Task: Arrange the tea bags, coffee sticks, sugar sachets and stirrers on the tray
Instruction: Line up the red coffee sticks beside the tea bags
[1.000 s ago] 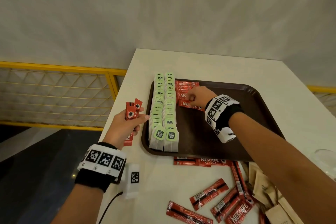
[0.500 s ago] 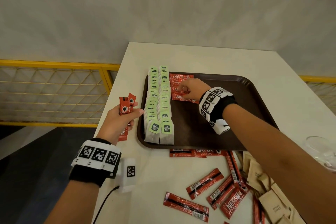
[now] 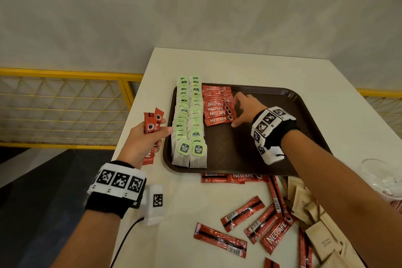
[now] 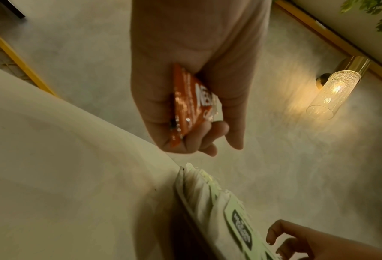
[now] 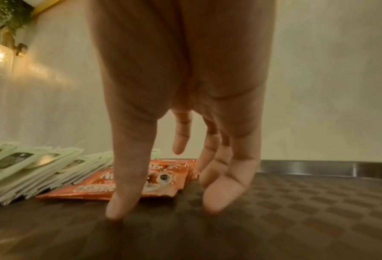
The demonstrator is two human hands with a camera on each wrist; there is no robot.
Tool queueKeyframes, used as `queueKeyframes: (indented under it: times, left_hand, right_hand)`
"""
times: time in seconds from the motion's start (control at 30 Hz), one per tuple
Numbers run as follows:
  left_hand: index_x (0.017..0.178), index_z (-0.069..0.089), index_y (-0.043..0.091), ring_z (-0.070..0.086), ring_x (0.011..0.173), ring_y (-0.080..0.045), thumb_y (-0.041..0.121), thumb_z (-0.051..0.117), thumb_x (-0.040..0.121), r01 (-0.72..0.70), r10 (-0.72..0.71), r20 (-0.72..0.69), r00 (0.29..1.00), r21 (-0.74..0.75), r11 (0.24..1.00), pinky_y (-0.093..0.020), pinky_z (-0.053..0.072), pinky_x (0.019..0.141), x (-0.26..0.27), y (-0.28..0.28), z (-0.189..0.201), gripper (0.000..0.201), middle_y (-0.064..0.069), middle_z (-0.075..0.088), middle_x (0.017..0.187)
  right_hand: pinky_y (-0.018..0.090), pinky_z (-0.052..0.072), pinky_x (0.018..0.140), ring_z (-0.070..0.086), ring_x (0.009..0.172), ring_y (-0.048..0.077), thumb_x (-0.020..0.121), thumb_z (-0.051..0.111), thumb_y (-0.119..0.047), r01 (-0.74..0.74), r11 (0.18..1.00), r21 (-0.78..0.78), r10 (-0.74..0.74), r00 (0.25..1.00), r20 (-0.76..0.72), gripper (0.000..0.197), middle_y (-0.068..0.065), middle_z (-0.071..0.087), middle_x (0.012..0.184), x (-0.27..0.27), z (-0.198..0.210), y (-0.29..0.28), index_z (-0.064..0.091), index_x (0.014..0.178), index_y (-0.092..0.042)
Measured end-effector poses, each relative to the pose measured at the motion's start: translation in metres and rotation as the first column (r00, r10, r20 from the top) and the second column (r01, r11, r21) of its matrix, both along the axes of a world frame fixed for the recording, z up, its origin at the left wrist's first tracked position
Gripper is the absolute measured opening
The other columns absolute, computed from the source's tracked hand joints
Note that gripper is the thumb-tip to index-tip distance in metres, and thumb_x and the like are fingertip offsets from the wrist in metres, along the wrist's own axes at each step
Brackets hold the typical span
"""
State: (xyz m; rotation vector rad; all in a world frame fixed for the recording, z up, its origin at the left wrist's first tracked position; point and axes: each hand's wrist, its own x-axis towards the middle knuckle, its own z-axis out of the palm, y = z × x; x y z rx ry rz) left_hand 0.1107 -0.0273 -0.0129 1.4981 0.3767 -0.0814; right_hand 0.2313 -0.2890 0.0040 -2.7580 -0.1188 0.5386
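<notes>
While the left hand (image 3: 145, 137) holds a small reserve of coffee sticks (image 3: 152, 125) upright beside the tray's left edge, fingers curled round them as a second ago, the entries on the tray (image 3: 282, 102) run thus. Tea bags (image 3: 191, 119): two overlapping rows along the left side, unchanged. Placed coffee sticks (image 3: 218, 107): one shingled column just right of the tea. Right hand (image 3: 247, 109): a second ago closed on the nearest stick, now released, fingers spread and relaxed, tips on the tray beside the column's right ends. Judgement: that stick counts as laid; the next likely comes from the left hand's reserve. Loose coffee sticks (image 3: 242, 213) and brown sachets (image 3: 324, 239): on the worktop (image 3: 239, 65), not yet arranged.
</notes>
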Motion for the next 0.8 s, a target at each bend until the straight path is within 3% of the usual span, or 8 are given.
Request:
queueKeyframes:
  times: [0.13,0.27,0.4,0.57,0.7,0.8]
  left_hand:
    - [0.101,0.062,0.019,0.046,0.05,-0.008,0.011,0.07,0.081,-0.001,0.001,0.001,1.0,0.004,1.0,-0.015,0.04,0.042,-0.001,-0.002,0.0,0.023,0.007,0.061,0.062]
    - [0.103,0.063,0.019,0.045,0.051,-0.009,0.012,0.07,0.081,0.002,-0.002,0.001,1.0,0.009,1.0,-0.016,0.04,0.043,-0.002,-0.001,-0.001,0.024,0.005,0.06,0.063]
    - [0.103,0.063,0.018,0.045,0.048,-0.008,0.011,0.07,0.081,0.01,-0.01,0.008,1.0,0.007,1.0,-0.017,0.04,0.043,-0.001,-0.001,0.0,0.024,0.006,0.06,0.063]
    - [0.103,0.063,0.018,0.045,0.049,-0.008,0.012,0.07,0.081,0.013,-0.013,0.007,1.0,0.02,1.0,-0.018,0.04,0.044,-0.003,0.001,-0.001,0.024,0.005,0.062,0.065]
    - [0.102,0.063,0.02,0.045,0.052,-0.009,0.014,0.07,0.082,0.011,-0.011,0.001,1.0,0.032,0.999,-0.018,0.04,0.046,-0.003,0.002,-0.001,0.023,0.004,0.062,0.069]
    - [0.101,0.063,0.02,0.045,0.052,-0.009,0.013,0.07,0.081,0.008,-0.009,0.005,1.0,0.033,0.999,-0.018,0.041,0.045,-0.003,0.0,0.0,0.022,0.005,0.062,0.068]
  right_hand:
    - [0.044,0.051,0.091,0.057,0.1,0.027,0.07,0.08,-0.016,0.01,0.998,0.055,-0.005,0.995,-0.099,0.058,0.011,0.055,0.111,-0.003,0.0,0.002,0.041,0.113,-0.01]
    - [0.039,0.051,0.089,0.055,0.092,0.022,0.075,0.077,-0.016,0.022,0.995,0.094,-0.015,0.998,-0.068,0.045,-0.002,0.05,0.086,-0.001,-0.002,0.01,0.04,0.1,-0.014]
    - [0.033,0.051,0.078,0.054,0.091,0.02,0.077,0.075,-0.021,0.015,0.997,0.069,-0.012,0.999,-0.048,0.041,0.003,0.051,0.099,0.0,-0.005,0.014,0.046,0.103,-0.012]
    - [0.026,0.043,0.075,0.049,0.091,0.016,0.08,0.072,-0.03,-0.021,0.999,-0.034,0.02,0.999,-0.037,0.042,0.002,0.052,0.099,-0.003,-0.005,0.008,0.054,0.11,-0.007]
    - [0.018,0.041,0.059,0.052,0.089,0.016,0.08,0.071,-0.024,-0.056,0.998,-0.009,0.056,0.998,0.004,0.032,0.001,0.054,0.095,-0.006,-0.004,0.003,0.06,0.105,-0.007]
    - [0.024,0.043,0.074,0.056,0.097,0.019,0.081,0.07,-0.021,-0.094,0.995,-0.024,0.095,0.995,0.028,0.026,0.0,0.055,0.097,-0.004,-0.005,0.002,0.062,0.102,-0.009]
